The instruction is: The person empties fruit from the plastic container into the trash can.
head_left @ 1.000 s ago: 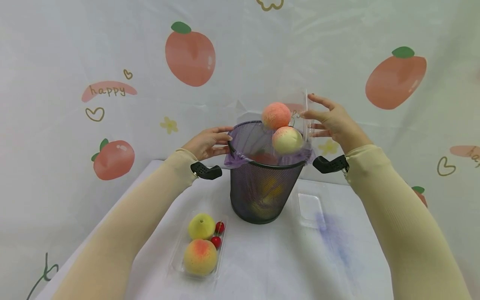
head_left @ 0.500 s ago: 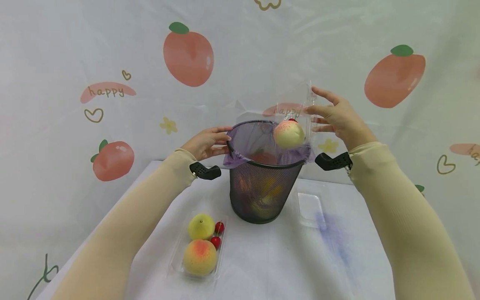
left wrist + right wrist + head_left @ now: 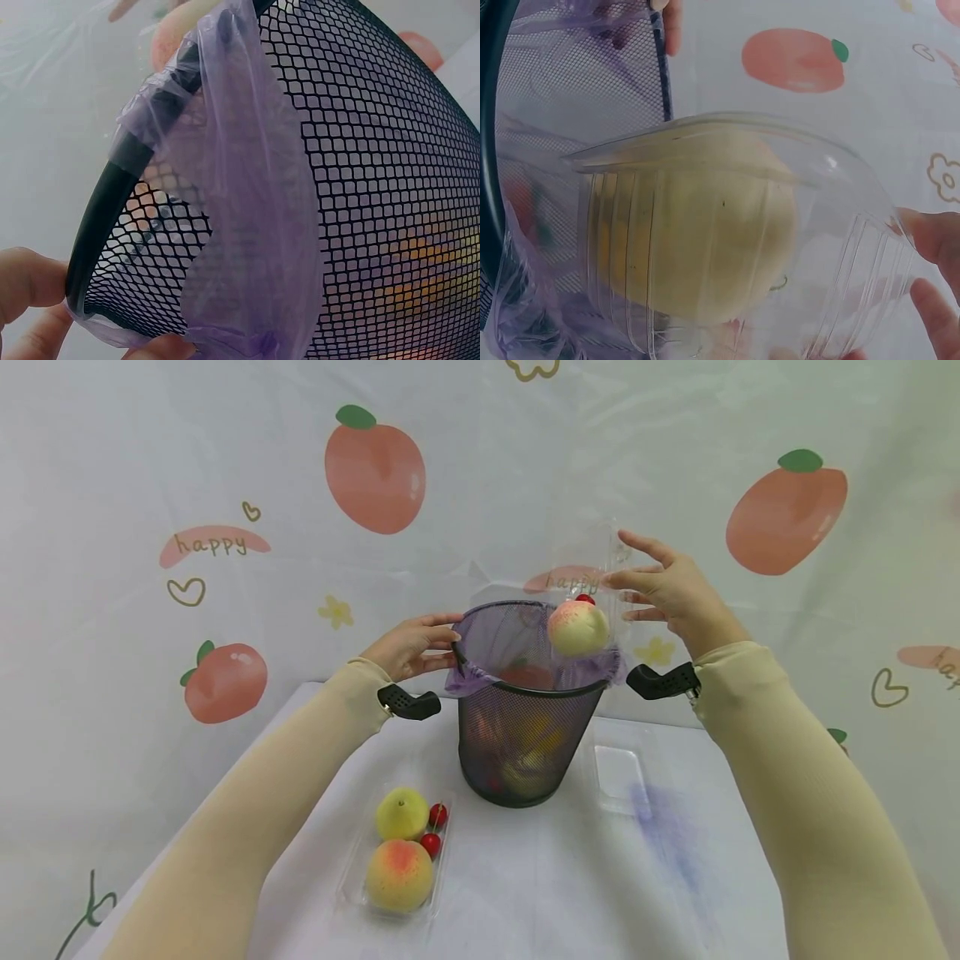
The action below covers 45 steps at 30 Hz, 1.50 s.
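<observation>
Clear plastic tray (image 3: 596, 577) tipped on edge above the far right rim of a black mesh bin (image 3: 525, 735), pinched by the fingers (image 3: 626, 579) of the right hand (image 3: 671, 597), thumb one side, remaining fingers spread on the other. Pale yellow peach (image 3: 577, 627) with a pink blush lodged at the tray's lower end, over the bin's mouth; small red cherry (image 3: 585, 599) just above it. Left hand (image 3: 412, 646) on the near left rim, fingers lightly curled round the rim and the purple liner bag (image 3: 240, 225) folded over it. Fruit shapes dimly visible through the mesh, too blurred to name.

White cloth-covered tabletop (image 3: 540, 877), faint purple smudge (image 3: 663, 835) toward the right. Second clear tray (image 3: 397, 852) front left with a yellow-green pear, two cherries and a blushed peach. Empty clear tray (image 3: 621, 774) just right of the bin. Behind, a white backdrop (image 3: 150, 460) printed with peaches, hearts, flowers and the word "happy".
</observation>
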Motion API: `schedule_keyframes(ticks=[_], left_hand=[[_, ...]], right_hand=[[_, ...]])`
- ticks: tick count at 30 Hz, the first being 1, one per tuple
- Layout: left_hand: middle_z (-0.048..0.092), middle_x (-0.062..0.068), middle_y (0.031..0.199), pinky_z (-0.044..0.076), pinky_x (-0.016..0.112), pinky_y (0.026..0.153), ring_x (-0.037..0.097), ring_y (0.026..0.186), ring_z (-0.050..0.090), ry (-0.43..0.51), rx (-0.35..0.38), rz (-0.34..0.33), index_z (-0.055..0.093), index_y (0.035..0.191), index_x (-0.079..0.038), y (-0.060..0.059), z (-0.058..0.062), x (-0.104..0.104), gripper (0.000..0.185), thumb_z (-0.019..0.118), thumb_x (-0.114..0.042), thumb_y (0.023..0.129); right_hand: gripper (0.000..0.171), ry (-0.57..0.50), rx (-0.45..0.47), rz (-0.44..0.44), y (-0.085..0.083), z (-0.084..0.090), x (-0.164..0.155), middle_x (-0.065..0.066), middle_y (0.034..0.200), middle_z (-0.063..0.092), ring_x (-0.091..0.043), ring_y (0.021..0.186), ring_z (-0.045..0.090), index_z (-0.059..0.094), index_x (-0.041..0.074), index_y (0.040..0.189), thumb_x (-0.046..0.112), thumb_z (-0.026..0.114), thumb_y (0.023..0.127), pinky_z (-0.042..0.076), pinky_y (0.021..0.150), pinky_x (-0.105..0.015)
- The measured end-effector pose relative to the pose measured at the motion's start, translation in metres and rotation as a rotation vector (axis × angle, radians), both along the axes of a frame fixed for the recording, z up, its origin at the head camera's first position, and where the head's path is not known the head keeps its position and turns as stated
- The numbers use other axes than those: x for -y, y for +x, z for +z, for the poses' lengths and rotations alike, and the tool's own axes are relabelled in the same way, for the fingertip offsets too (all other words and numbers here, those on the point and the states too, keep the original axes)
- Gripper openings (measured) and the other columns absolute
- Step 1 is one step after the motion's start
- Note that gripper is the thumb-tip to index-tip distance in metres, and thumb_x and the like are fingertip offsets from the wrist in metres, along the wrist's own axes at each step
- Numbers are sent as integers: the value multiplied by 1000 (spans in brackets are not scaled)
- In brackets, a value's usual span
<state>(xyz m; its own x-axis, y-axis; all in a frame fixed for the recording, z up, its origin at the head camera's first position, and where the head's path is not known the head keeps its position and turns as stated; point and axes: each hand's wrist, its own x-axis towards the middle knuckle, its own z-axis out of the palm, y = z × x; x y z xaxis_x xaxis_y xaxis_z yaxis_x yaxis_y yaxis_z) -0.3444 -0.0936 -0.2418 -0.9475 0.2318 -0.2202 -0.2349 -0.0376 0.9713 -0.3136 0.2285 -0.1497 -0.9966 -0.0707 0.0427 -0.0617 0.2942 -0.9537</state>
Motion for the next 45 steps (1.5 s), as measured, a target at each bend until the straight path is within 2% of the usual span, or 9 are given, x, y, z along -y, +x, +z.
schedule_keyframes(ticks=[4, 7, 12, 19, 24, 34, 37, 40, 45], left_hand=[[50, 4, 108, 56, 26, 80, 16, 92, 55, 1, 0, 3, 49, 142, -17, 0, 0, 0, 49, 57, -4, 95], [50, 4, 108, 56, 27, 83, 16, 91, 56, -1, 0, 4, 49, 142, -17, 0, 0, 0, 49, 58, -5, 95], [50, 4, 109, 56, 28, 85, 16, 91, 56, 1, 1, 5, 50, 142, -18, 0, 0, 1, 49, 58, -5, 95], [51, 4, 108, 56, 25, 79, 16, 90, 57, 15, -2, -11, 48, 143, -17, -2, -2, 1, 50, 58, -5, 95], [51, 3, 107, 57, 23, 75, 15, 89, 57, 13, -10, -17, 47, 143, -17, -3, -4, 1, 50, 58, -5, 95], [51, 4, 108, 49, 35, 101, 16, 89, 57, 11, -6, -17, 48, 143, -18, -2, -2, 2, 50, 58, -6, 95], [51, 4, 108, 52, 33, 96, 16, 90, 57, 11, -3, -16, 48, 143, -18, -1, -1, 2, 50, 59, -6, 95], [51, 4, 108, 56, 26, 83, 16, 89, 57, 12, -4, -8, 50, 141, -18, -2, -2, 1, 49, 59, -5, 95], [51, 4, 106, 55, 29, 88, 16, 89, 57, 12, -6, -10, 50, 141, -18, -2, -2, 2, 48, 58, -6, 95]], right_hand=[[77, 36, -9, -5, -1, -1, 2, -3, 132, 50, -32, 126, 45, 32, 46, 147, 24, 74, 87, 58, 68, -24], [77, 58, -16, -6, -2, -2, 2, -4, 134, 48, -33, 128, 44, 32, 46, 148, 25, 74, 87, 58, 69, -23], [78, 78, -33, -3, -3, -2, 3, 2, 120, 52, -30, 122, 47, 32, 45, 148, 25, 74, 86, 58, 67, -23], [78, 98, -50, -10, -2, -1, 5, 8, 101, 58, -17, 96, 53, 36, 44, 147, 24, 77, 84, 57, 65, -23], [78, 118, -58, -9, -3, -1, 6, 11, 93, 60, -19, 101, 52, 36, 44, 147, 24, 77, 84, 56, 66, -24], [78, 158, -90, 8, -4, -1, 9, 11, 86, 61, -14, 93, 55, 35, 41, 148, 23, 76, 84, 56, 65, -24], [78, 162, -97, 11, -5, 0, 11, 11, 85, 60, -13, 90, 56, 35, 40, 148, 21, 76, 85, 55, 65, -25], [78, 168, -101, 10, -5, 0, 12, 9, 86, 57, -14, 92, 55, 36, 40, 148, 20, 76, 85, 55, 66, -25], [78, 179, -107, 7, -6, 0, 13, 6, 91, 53, -15, 95, 54, 36, 41, 148, 20, 76, 84, 54, 68, -26]])
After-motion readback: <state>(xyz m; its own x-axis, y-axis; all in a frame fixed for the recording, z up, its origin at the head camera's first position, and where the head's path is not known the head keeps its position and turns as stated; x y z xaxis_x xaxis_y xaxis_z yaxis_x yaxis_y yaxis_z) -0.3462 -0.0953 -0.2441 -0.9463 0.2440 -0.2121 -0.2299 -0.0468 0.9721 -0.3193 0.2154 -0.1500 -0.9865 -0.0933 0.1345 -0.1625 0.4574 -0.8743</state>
